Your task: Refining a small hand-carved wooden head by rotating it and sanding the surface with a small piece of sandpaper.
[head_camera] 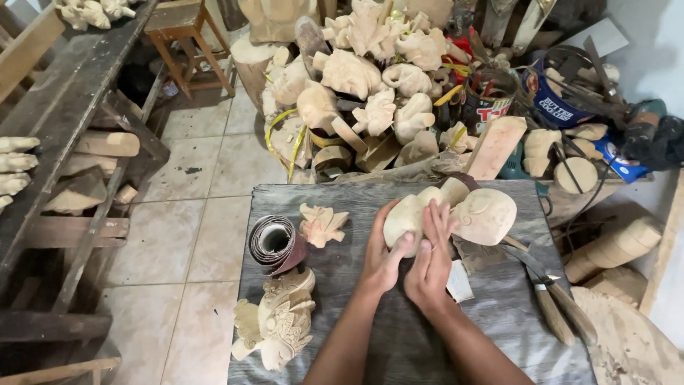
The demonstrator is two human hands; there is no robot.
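Note:
A pale, unfinished wooden carving (470, 212) with rounded lobes lies on the grey cloth-covered work surface (356, 285). My left hand (381, 257) grips its left lobe, thumb over the top. My right hand (429, 264) presses flat against the carving's front beside it, fingers together and pointing up. A small piece of sandpaper (459, 281) lies just right of my right wrist.
A sandpaper roll (274, 244), a small carved piece (322, 224) and a detailed carved mask (281, 317) lie at the left of the surface. Two wooden-handled carving knives (552, 296) rest at right. A heap of raw carvings (363, 78) and tool tins (552, 100) stand behind. Tiled floor (192, 214) lies left.

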